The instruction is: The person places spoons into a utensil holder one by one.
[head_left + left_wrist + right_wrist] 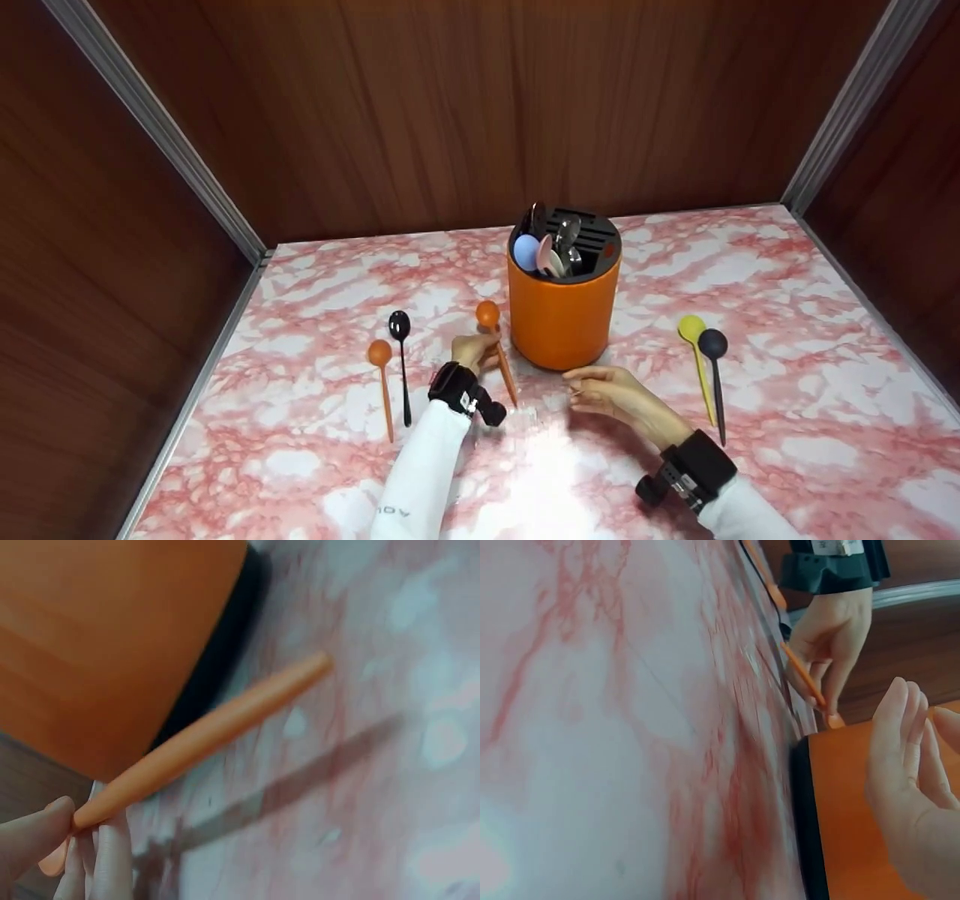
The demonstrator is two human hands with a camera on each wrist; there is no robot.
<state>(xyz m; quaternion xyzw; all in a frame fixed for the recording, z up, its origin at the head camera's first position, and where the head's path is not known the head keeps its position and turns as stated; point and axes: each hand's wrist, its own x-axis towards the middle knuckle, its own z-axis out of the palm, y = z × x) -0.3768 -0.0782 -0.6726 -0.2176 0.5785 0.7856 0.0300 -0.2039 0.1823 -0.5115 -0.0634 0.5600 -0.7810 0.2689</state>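
My left hand (475,352) pinches an orange spoon (505,367) by its handle, just left of an orange utensil holder (564,319). In the left wrist view the thumb and fingertips (112,859) grip the handle (217,727), which casts a shadow on the tabletop. The spoon's bowl points up and away from me. My right hand (611,394) is at the holder's front right with its fingers loosely bent and nothing between them. Several utensils stand in the holder's black slotted top (592,225), among them a blue spoon (526,252) and a pink one (544,251).
On the left lie another orange spoon (380,354) and a black spoon (400,325). A yellow spoon (691,328) and a dark grey spoon (712,343) lie to the right. Brown wood-grain panels (420,112) with metal edging bound the marbled pink-and-white table (315,480).
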